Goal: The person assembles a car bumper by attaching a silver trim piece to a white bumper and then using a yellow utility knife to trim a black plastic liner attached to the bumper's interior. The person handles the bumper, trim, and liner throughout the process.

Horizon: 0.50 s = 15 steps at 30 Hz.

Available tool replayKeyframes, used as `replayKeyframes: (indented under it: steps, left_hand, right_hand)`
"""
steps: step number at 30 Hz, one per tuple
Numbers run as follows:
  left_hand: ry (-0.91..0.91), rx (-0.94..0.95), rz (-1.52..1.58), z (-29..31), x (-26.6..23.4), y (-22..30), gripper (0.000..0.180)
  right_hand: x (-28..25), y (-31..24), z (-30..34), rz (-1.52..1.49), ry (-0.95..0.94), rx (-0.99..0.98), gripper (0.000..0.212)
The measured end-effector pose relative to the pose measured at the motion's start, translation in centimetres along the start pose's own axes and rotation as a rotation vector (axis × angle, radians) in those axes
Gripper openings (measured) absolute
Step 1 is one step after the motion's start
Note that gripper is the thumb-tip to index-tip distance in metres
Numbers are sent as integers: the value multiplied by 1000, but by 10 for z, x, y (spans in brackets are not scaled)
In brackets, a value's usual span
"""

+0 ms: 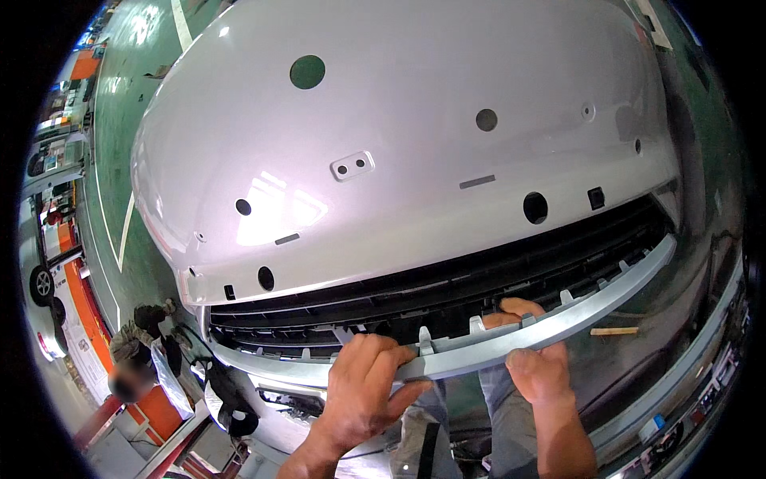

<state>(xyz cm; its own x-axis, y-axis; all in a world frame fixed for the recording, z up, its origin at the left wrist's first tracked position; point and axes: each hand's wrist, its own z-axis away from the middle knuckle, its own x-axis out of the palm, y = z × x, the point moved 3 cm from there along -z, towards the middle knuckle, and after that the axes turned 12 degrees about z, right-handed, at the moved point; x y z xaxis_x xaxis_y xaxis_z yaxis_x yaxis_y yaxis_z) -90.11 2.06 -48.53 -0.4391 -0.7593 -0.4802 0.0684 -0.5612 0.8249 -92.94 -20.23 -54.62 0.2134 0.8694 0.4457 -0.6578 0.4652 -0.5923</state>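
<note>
My left hand [363, 383] is closed over a long, curved silver trim strip [471, 355], thumb below and fingers over its upper edge. Farther right, my right hand [545, 371] grips the same strip, its fingers reaching behind to the far side. Upright clip tabs stand along the strip's inner edge. Just beyond it runs a black slatted grille [447, 283], set along the near edge of a large silver car bumper [399, 104] with several round and slot-shaped holes. The strip follows the grille's curve; whether its tabs are seated I cannot tell.
A thin tan stick [614, 331] lies right of my right hand. At the left another person [144, 335] is near white and orange equipment, with a white car [40, 295] behind. Green floor [128, 88] with white lines spreads beyond the bumper.
</note>
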Motion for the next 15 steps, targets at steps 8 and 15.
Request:
replayKeyframes:
  steps: [8, 15]
  left_hand:
    - [-1, 33, -16, 7, 4, -4, 42]
    - [60, -77, 27, 20, -6, -5, 52]
  right_hand:
    - [21, 5, -4, -136, -170, 278, 76]
    - [28, 24, -6, -151, -231, 194, 75]
